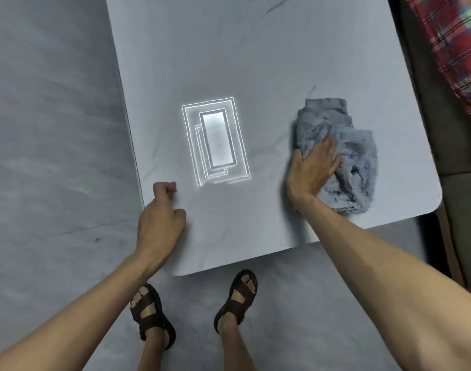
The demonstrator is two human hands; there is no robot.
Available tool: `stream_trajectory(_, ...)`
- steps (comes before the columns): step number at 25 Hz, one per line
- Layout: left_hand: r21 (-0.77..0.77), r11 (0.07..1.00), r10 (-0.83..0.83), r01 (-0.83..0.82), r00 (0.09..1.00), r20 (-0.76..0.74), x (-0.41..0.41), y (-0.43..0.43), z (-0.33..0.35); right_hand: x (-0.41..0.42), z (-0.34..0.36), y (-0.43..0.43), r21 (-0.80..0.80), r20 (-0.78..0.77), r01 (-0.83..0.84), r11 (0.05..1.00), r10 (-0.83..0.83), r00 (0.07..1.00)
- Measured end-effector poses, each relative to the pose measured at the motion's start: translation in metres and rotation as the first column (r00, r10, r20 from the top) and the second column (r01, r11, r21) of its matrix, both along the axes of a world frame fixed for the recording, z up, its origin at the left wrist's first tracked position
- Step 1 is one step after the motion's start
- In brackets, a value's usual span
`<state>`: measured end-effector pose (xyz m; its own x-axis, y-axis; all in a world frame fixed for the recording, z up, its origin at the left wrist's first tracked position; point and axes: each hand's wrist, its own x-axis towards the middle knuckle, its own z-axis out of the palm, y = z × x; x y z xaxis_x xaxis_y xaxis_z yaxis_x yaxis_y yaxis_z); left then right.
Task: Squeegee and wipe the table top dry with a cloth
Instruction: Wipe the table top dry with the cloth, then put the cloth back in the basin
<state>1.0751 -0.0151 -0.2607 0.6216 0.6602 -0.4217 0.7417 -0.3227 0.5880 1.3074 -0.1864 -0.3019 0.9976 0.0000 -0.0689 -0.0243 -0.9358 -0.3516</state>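
Cloth pass on the near right of the surface

Your right hand (313,167) lies flat with fingers spread on the crumpled blue-grey cloth (344,159), pressing it down at about 4 o'clock on the pale surface (229,54), near the rounded corner. Your left hand (161,212) is loosely curled and holds nothing, knuckles resting near the edge at 7 o'clock. No squeegee shows in view.

Keep the palm weight even so the bunched cloth stays flat, and draw it in long overlapping strokes toward 10 o'clock. A bright reflection (215,141) sits mid-surface; judge wetness by the sheen around it. Refold the cloth when it drags. Brace with the left hand so you do not lean.
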Motion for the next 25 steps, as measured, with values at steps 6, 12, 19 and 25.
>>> stream_trajectory(6, -0.094, 0.97, 0.216, -0.223, 0.974, -0.073, -0.058, 0.046, -0.001, -0.163, 0.004, 0.099, 0.035, -0.098, -0.871, 0.49, 0.869, 0.485)
stream_trajectory(12, -0.267, 0.958, 0.055, -0.104, 0.981, -0.185, -0.118, 0.068, 0.005, -0.157, 0.015, -0.006, 0.06, -0.218, -0.997, 0.043, 0.975, 0.029)
stream_trajectory(19, -0.396, 0.915, 0.023, -0.083, 0.988, -0.153, -0.174, 0.09, 0.022, -0.243, 0.037, 0.018, 0.028, -0.283, -0.447, 0.894, 0.435, 0.855)
stream_trajectory(25, -0.569, 0.822, -0.131, 0.014, 0.977, -0.166, -0.244, 0.113, 0.064, -0.37, 0.082, 0.149, 0.497, -0.562, -0.128, 0.858, 0.431, 0.706)
